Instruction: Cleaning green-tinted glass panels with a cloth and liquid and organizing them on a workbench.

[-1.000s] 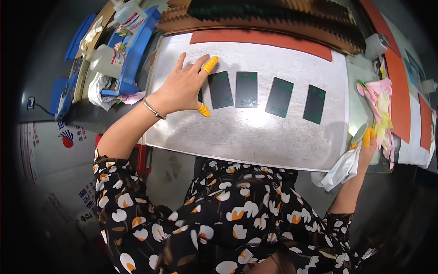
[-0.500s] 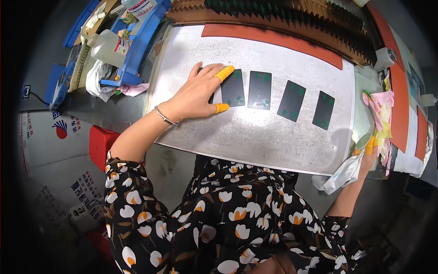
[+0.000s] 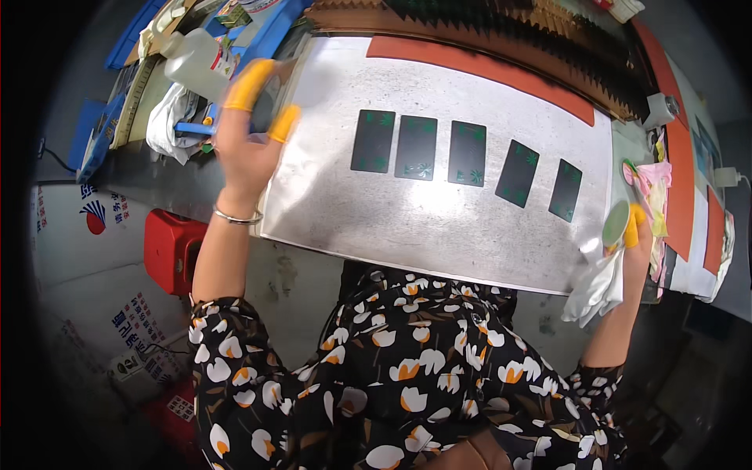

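Several black rectangular panels (image 3: 468, 154) with green leaf patterns lie in a row on the white work surface (image 3: 352, 219). My left hand (image 3: 249, 149) is raised over the left edge of that surface, close to a translucent bottle (image 3: 196, 66). Yellow finger covers show on its thumb and forefinger, which are spread apart with nothing seen between them; the hand is slightly blurred. At the right edge, my right hand (image 3: 638, 239) is closed on a white cloth (image 3: 594, 291) that hangs down. A round pale-green disc (image 3: 616, 225) shows at its yellow-covered fingers.
A blue tray (image 3: 270, 47) with bottles stands at the back left, a white rag (image 3: 168, 125) beside it. Along the back runs a brown rack (image 3: 501, 47) of upright panels, with an orange-red strip (image 3: 478, 74) before it. Pink cloths (image 3: 652, 184) lie right; a red stool (image 3: 168, 251) stands lower left.
My left hand has lifted off the leftmost panels and swung left toward the bottle, uncovering the whole row. My right hand stays at the right edge with the white cloth.
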Demonstrator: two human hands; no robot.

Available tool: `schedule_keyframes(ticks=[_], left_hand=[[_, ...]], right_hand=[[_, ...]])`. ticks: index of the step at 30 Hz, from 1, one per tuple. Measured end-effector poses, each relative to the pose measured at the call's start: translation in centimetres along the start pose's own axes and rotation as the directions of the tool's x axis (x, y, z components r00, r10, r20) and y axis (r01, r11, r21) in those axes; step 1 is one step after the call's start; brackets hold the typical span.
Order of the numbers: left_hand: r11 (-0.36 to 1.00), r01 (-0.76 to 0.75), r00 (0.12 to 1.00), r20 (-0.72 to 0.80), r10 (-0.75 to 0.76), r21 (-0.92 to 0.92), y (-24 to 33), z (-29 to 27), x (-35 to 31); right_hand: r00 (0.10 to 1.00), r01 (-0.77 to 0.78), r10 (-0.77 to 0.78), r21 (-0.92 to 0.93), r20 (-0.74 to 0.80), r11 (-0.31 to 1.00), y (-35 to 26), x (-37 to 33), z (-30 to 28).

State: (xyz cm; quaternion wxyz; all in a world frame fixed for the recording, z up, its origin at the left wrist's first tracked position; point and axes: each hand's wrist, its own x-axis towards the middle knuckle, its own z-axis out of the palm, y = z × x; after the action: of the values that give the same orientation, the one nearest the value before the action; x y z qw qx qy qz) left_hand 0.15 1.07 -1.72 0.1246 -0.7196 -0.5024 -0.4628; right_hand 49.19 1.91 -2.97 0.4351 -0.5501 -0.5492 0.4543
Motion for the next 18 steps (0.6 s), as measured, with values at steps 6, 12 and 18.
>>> schedule_keyframes(ticks=[6,12,18], left_hand=[[0.942,0.293,0.879,-0.434,-0.199,0.163,-6.8,-7.0,0.0],[0.752,0.614,0.737,-0.168,-0.655,-0.242,-10.5,-7.3,-1.1],[0.697,0.711,0.688,-0.112,-0.717,-0.096,-11.6,-7.6,-1.1]], right_hand=[[0.916,-0.139,-0.108,0.557,0.387,0.819,-9.1,6.3,16.6],[0.607,-0.428,-0.261,0.585,0.751,0.689,-13.8,8.5,32.0],[0.385,-0.606,-0.355,0.524,0.852,0.599,-15.7,11.9,42.9]])
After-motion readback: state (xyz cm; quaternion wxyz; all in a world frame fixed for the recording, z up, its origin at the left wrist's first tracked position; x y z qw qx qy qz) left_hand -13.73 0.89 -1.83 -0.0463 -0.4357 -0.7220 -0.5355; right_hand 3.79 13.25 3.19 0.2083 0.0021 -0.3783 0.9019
